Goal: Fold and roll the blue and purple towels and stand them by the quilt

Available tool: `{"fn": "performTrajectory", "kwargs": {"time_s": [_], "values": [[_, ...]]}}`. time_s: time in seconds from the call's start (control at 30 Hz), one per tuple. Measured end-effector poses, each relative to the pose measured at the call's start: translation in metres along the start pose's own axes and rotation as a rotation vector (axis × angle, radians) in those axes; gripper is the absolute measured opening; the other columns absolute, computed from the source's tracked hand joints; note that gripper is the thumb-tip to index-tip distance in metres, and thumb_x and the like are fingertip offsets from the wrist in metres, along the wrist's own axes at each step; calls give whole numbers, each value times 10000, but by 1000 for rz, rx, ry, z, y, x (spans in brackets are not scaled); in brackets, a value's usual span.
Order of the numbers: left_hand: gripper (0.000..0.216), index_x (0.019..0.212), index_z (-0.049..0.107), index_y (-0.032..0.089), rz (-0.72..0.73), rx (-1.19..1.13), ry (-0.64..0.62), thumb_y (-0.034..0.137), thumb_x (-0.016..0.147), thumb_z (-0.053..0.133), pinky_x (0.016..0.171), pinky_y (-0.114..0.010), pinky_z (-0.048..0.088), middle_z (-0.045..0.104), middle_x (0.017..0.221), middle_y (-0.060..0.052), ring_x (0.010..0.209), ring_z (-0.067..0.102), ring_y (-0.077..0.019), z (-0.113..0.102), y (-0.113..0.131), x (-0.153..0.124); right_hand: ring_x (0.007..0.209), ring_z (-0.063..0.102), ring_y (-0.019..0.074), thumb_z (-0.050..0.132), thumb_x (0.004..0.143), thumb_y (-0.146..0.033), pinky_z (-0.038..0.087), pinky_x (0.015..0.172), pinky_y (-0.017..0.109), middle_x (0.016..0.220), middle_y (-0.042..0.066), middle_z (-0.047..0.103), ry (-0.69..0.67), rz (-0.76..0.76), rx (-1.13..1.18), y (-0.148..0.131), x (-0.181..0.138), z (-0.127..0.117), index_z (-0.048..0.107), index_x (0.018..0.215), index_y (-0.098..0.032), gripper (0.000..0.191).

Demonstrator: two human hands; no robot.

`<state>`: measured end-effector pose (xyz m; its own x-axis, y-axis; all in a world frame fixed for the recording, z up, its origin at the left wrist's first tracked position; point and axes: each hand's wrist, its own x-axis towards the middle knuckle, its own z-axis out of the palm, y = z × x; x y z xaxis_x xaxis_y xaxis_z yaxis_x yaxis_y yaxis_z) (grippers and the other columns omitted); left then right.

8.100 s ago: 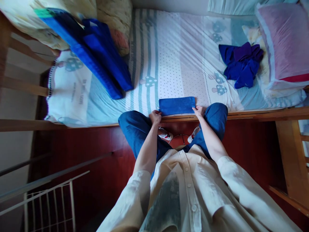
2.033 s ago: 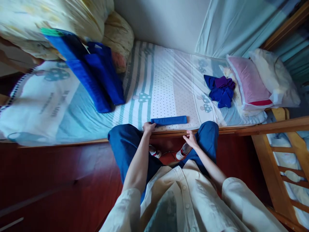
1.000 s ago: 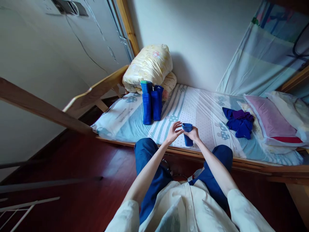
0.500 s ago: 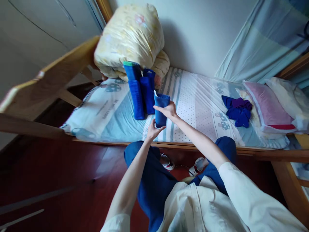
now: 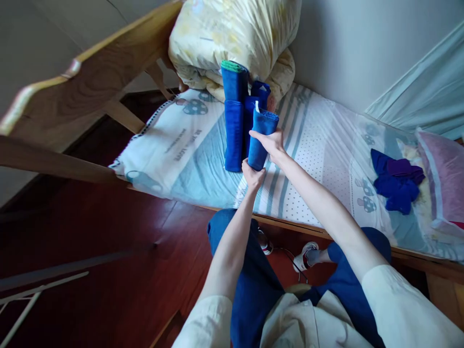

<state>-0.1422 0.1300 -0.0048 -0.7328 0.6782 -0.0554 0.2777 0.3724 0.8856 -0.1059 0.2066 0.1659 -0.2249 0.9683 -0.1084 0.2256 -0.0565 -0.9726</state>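
The right hand [image 5: 273,144] grasps a thick, medium-blue folded cloth bundle [image 5: 264,121] around its middle, thumb laid across the near face. The left hand [image 5: 253,175] is closed at the bundle's lower end; the fingers behind it are hidden. The one held bundle is a narrow, flattened roll of plush-looking fabric, standing roughly upright with a slight tilt. Its top end shows fuzzy, layered folds, and a small white strip [image 5: 257,105] sticks up at the top left corner.

The bundle is over the bed, in front of four folded blue cloth bundles [image 5: 234,135] arranged in two columns of two; whether it touches them cannot be told. The rear left one has a bright green top end, and the two on the right are partly covered.

Beneath them spreads one white, grey and pale blue bedsheet [image 5: 203,162], with stripes, dots and teal mushrooms. "LOVE" can be read on its left part; the other lettering is too small.

Behind the bundles sits one bulky, pale yellow quilt [image 5: 232,34]. Well to the right lies one crumpled, deep-blue cloth heap [image 5: 398,193] with a purple cloth [image 5: 405,168] on top; its pieces cannot be counted. One pink pillow [image 5: 444,179] with a whitish border lies beside it.
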Motion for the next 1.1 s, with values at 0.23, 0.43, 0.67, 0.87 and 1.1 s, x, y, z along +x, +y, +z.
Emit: {"fn": "performTrajectory", "kwargs": {"time_s": [0.23, 0.43, 0.67, 0.87, 1.1], "values": [[779, 1339, 432, 157, -186, 88, -31, 291, 667, 802, 1097, -525, 412, 571, 1319, -199, 1326, 516, -413, 13, -10, 16, 1043, 750, 258, 868, 654, -456, 579, 997, 423, 975, 61, 768, -57, -48, 43, 37, 39, 25, 718, 996, -127, 497], [770, 1314, 428, 151, -279, 54, -59, 266, 655, 811, 1107, -610, 363, 558, 1329, -243, 1338, 489, -474, 20, -21, 22, 1063, 747, 268, 872, 648, -463, 558, 1028, 436, 954, 73, 775, -84, -34, 31, 65, 59, 30, 727, 970, -122, 491], [705, 1275, 433, 145, -316, 109, -33, 198, 668, 787, 1135, -573, 349, 565, 1320, -238, 1338, 506, -435, 18, -12, 16, 1032, 756, 257, 879, 637, -457, 543, 1048, 441, 955, 71, 776, -119, 12, -9, 62, 57, 33, 731, 956, -125, 484], [722, 1305, 405, 183, -319, 111, 69, 275, 698, 785, 1166, -532, 332, 571, 1338, -180, 1345, 519, -362, 24, -10, 9, 1039, 751, 264, 913, 593, -414, 543, 1060, 418, 969, 72, 782, -149, -1, -7, 59, 50, 42, 720, 971, -135, 509], [766, 1377, 394, 191, -231, 20, 119, 287, 710, 759, 1150, -509, 372, 524, 1379, -164, 1358, 511, -350, 23, -8, 9, 1040, 752, 282, 910, 603, -456, 552, 1047, 434, 976, 88, 783, -137, -21, -37, 59, 47, 43, 715, 985, -128, 540]]}}
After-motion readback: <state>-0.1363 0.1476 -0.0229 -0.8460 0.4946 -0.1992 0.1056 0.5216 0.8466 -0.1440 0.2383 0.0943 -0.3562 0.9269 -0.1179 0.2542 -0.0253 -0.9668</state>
